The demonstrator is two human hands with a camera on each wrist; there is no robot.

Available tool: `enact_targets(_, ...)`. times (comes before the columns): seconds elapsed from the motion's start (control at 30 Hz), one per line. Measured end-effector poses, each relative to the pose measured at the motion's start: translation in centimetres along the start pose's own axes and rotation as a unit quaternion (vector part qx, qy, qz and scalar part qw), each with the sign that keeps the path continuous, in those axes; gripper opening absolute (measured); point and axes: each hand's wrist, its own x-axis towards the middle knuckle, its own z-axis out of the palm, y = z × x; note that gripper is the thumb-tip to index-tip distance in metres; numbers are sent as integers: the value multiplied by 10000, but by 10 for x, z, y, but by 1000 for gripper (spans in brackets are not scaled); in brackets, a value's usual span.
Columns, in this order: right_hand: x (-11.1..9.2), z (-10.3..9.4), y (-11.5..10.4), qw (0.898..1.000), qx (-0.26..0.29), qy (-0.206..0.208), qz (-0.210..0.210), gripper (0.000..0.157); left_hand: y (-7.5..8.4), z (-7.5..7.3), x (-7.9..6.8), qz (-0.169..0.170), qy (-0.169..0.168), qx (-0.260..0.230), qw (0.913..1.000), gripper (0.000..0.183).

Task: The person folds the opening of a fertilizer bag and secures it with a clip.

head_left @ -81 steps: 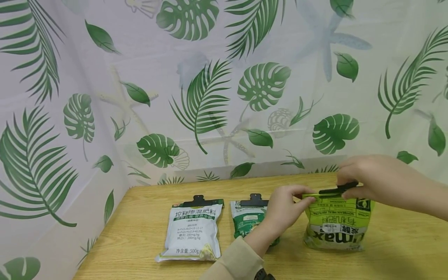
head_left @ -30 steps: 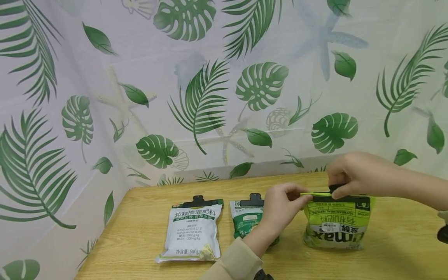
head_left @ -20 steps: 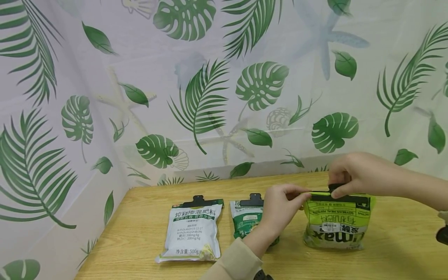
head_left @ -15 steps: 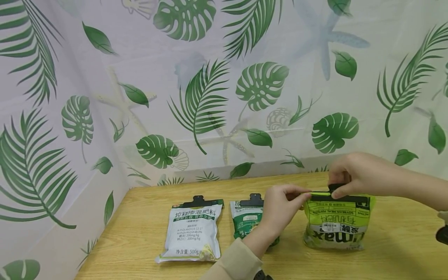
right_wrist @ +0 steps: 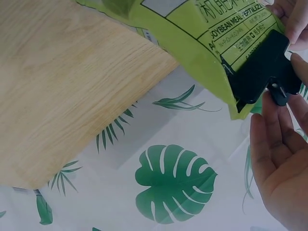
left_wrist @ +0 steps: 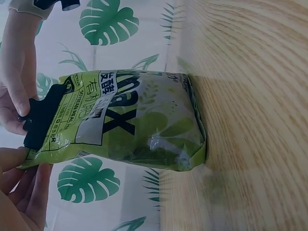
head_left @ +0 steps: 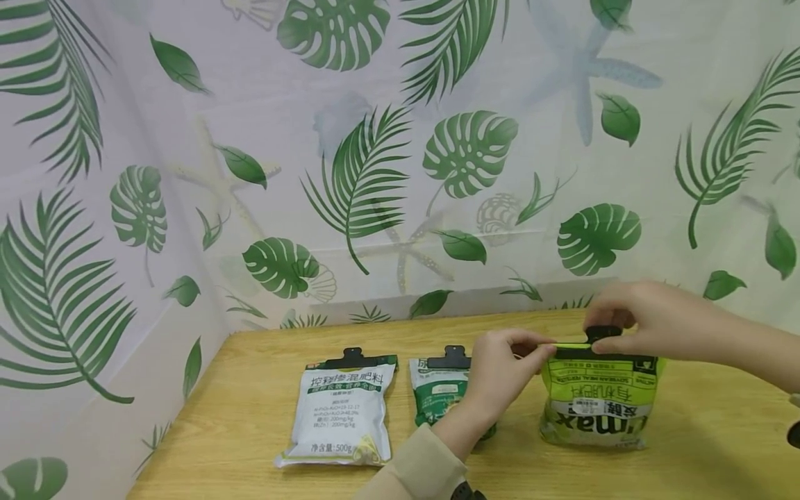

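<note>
A lime-green fertilizer bag (head_left: 600,410), its print upside down, stands on the table (head_left: 525,472) at the right. Across its folded top edge sits a wide black clip (head_left: 604,333), clearly seen in the left wrist view as a clip (left_wrist: 45,115) biting the bag's mouth. My left hand (head_left: 500,368) pinches the left top corner of the bag between thumb and fingers, beside the clip's end. My right hand (head_left: 656,319) holds the clip's handle, thumb on the near side. In the right wrist view that hand (right_wrist: 284,159) has its fingertips at the handle.
Left of the green bag lie two more clipped bags: a white one (head_left: 344,410) and a smaller green-and-white one (head_left: 437,396), partly hidden by my left hand. A leaf-printed curtain (head_left: 400,173) hangs behind the table.
The clip, tilted above the bag's edge at first, has come down across the top and shifted left with my right hand. Lately that hand's fingers lift slightly, showing more of the handle.
</note>
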Motion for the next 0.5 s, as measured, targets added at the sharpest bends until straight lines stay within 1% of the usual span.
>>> enact_targets(0.07,-1,1,1,10000,36,49,50,21,0,0,0,42,-4,59,10000,11)
enact_targets(0.33,-5,6,6,9993,269,190,-202,21,0,1,0,121,63,274,9995,10)
enact_targets(0.5,-7,8,9,9986,446,210,-191,22,1,1,-1,143,55,376,9992,10)
